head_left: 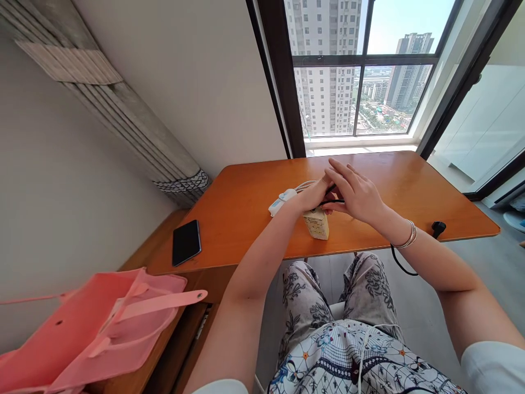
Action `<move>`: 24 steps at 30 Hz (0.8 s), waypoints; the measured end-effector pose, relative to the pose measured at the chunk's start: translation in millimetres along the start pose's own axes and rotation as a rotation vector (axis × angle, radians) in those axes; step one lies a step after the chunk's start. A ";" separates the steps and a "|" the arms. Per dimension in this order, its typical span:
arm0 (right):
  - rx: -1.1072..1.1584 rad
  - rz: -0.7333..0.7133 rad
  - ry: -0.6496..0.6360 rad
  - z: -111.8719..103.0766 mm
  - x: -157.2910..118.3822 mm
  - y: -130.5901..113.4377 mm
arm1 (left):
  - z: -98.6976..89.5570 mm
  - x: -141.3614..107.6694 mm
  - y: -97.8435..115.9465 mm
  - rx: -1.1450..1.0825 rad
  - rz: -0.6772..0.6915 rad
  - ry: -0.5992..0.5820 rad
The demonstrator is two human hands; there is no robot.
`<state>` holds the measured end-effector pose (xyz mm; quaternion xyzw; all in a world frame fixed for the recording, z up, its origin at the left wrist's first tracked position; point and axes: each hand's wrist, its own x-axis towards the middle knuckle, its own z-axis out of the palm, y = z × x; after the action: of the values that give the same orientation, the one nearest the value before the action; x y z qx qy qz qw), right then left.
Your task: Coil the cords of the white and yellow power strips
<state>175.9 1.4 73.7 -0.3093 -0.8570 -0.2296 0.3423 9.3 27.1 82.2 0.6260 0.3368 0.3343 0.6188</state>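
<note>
My left hand (314, 196) and my right hand (359, 194) meet over the table, above a small cream box (318, 225) with print on its side. A black cable (335, 201) runs between them, and both hands are closed on it. The right fingers reach over the left fingertips, hiding part of the grip. Farther along, the cable drops past the table's front edge below my right wrist. A black plug (438, 229) lies near that edge. Left of my left hand sits a white power strip (282, 201) with a white cord (305, 186) bunched behind it.
The orange-brown wooden table (246, 186) stands against the window. A dark-screened phone (186, 242) lies at its left end. An open pink bag (102, 328) rests on a wooden surface at the lower left. A tied curtain (135, 126) hangs beside the wall.
</note>
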 end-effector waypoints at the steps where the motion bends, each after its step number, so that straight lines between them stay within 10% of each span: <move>1: -0.001 0.021 -0.009 1.4 -0.1 1.6 | 0.8 -1.3 1.8 0.069 -0.007 -0.057; 9: 0.009 0.105 -0.129 11.5 -7.8 20.1 | -0.1 0.5 8.9 0.438 0.111 -0.040; 16: 0.316 0.186 -0.230 3.8 -2.8 28.0 | -16.9 -3.9 7.3 0.479 0.144 -0.188; 24: 0.641 0.266 -0.310 -7.4 -14.1 34.9 | -18.2 2.1 -12.1 0.301 0.280 -0.060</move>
<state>211.3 16.3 74.6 -0.3261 -0.8793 0.1461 0.3148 -4.8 39.0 70.3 0.7617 0.2740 0.3442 0.4757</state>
